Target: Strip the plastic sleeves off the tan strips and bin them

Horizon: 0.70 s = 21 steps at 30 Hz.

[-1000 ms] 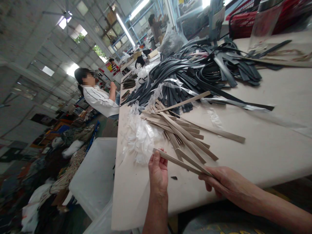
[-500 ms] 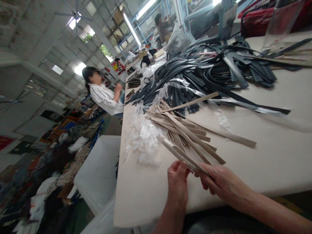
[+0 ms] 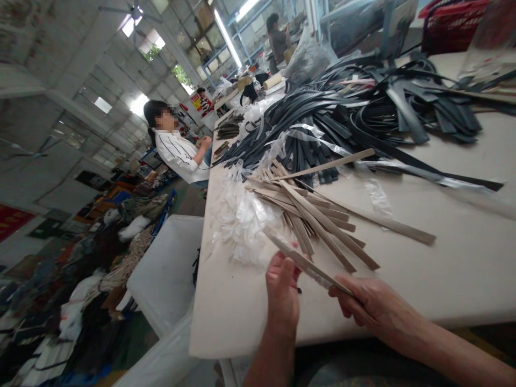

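A flat beige strip (image 3: 310, 267), wrapped in clear plastic film, is held above the near table edge. My right hand (image 3: 374, 309) grips its near end with closed fingers. My left hand (image 3: 282, 287) pinches the strip further along, near its far end. Just beyond lies a loose pile of similar beige strips (image 3: 318, 215) on the pale table (image 3: 443, 258), and to their left a heap of crumpled clear plastic wrappers (image 3: 245, 220).
A big tangle of black straps (image 3: 350, 118) covers the table's far part. A person in a white striped shirt (image 3: 181, 156) sits at the table's left side further off. A white bin (image 3: 165, 269) stands left of the table. Other people work far back.
My left hand slid down the strip toward my right hand, then back out toward the far end. The view shifted slightly left.
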Available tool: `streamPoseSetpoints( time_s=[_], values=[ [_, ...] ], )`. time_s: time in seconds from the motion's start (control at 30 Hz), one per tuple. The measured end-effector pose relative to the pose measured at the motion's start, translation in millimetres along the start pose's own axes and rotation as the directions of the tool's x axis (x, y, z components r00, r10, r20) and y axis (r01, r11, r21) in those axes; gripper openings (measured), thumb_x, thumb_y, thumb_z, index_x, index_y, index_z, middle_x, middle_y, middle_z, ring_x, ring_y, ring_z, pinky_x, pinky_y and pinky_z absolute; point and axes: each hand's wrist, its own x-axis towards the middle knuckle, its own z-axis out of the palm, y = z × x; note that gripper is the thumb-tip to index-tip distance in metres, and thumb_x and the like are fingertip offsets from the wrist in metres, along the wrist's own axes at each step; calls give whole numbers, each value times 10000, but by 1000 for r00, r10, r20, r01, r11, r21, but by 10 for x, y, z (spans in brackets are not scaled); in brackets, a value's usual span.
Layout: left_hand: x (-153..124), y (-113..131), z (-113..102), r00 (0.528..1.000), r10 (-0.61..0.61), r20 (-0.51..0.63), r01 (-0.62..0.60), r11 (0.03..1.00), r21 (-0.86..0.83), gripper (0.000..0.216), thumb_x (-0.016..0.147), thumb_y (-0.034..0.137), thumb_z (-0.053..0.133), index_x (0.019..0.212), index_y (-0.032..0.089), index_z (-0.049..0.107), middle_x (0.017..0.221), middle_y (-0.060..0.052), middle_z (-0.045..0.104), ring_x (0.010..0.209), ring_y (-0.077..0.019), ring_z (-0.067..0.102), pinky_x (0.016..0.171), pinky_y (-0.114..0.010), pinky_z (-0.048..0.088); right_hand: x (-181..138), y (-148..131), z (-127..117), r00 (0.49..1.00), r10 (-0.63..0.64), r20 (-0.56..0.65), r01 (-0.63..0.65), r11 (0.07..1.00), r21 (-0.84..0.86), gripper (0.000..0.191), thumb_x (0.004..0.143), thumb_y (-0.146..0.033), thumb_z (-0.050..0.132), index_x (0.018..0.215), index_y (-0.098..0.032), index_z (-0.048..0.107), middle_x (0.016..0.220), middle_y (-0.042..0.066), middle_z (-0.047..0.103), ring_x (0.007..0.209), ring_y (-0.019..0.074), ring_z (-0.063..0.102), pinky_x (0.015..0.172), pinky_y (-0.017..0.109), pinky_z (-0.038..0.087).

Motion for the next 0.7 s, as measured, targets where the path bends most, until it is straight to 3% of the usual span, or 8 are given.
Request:
streamPoseSetpoints(
  time_s=[0.1, 0.23, 0.33, 0.43, 0.5, 0.6, 0.7],
  values=[
    [166, 173, -97, 988, 63, -138, -79, 991, -111, 371, 645, 383, 809, 959, 215, 706, 1055, -53, 705, 789, -138, 666, 714, -244, 519, -19, -8, 58, 1000, -8, 5, 9, 999, -51, 295, 934, -289, 308, 721, -218, 499, 568, 4, 609, 464, 138, 564, 474, 231, 409],
    [95, 61, -132, 980, -82, -183, 63, 992, -110, 302, 621, 372, 823, 788, 149, 705, 791, -38, 711, 603, -97, 620, 581, -202, 482, 14, -34, 103, 1000, -27, 9, 27, 998, -48, 279, 923, -279, 327, 713, -220, 501, 573, 1, 605, 472, 137, 558, 479, 233, 402],
    [-87, -98, -133, 966, -152, -207, 124, 982, -145, 325, 622, 413, 814, 764, 144, 700, 732, -27, 700, 570, -86, 598, 555, -196, 465, 34, -30, 67, 1000, 2, 16, -1, 1000, -10, 299, 929, -301, 333, 701, -214, 506, 569, -2, 598, 477, 132, 552, 486, 230, 410],
    [-139, -57, -192, 948, 5, -318, -56, 987, -151, 337, 567, 378, 852, 780, 172, 692, 832, -29, 729, 651, -89, 631, 625, -194, 483, 22, -26, 16, 996, 69, 65, -71, 997, 29, 381, 956, -403, 309, 731, -211, 549, 533, -7, 582, 490, 140, 558, 511, 242, 428],
    [-110, 44, -241, 934, 127, -333, -167, 981, -96, 319, 568, 339, 857, 782, 172, 689, 866, -37, 735, 717, -96, 648, 681, -197, 489, 17, -54, 11, 991, 80, 104, -88, 993, 79, 419, 963, -458, 281, 841, -209, 595, 552, -4, 599, 525, 152, 584, 542, 253, 449],
    [-91, 146, -259, 939, 179, -292, -196, 980, -30, 279, 609, 330, 836, 776, 158, 694, 838, -45, 732, 749, -113, 656, 728, -220, 493, 40, -153, 60, 992, 37, 121, -51, 993, 109, 367, 957, -440, 307, 964, -211, 594, 603, -4, 626, 559, 155, 608, 554, 254, 455],
    [-145, 112, -199, 943, 174, -284, -185, 983, -13, 274, 624, 356, 823, 764, 158, 696, 796, -38, 721, 733, -117, 651, 713, -222, 491, 74, -241, 126, 994, 18, 108, -24, 998, 56, 320, 957, -401, 341, 850, -214, 577, 566, -19, 593, 509, 141, 586, 515, 243, 434]
  ],
)
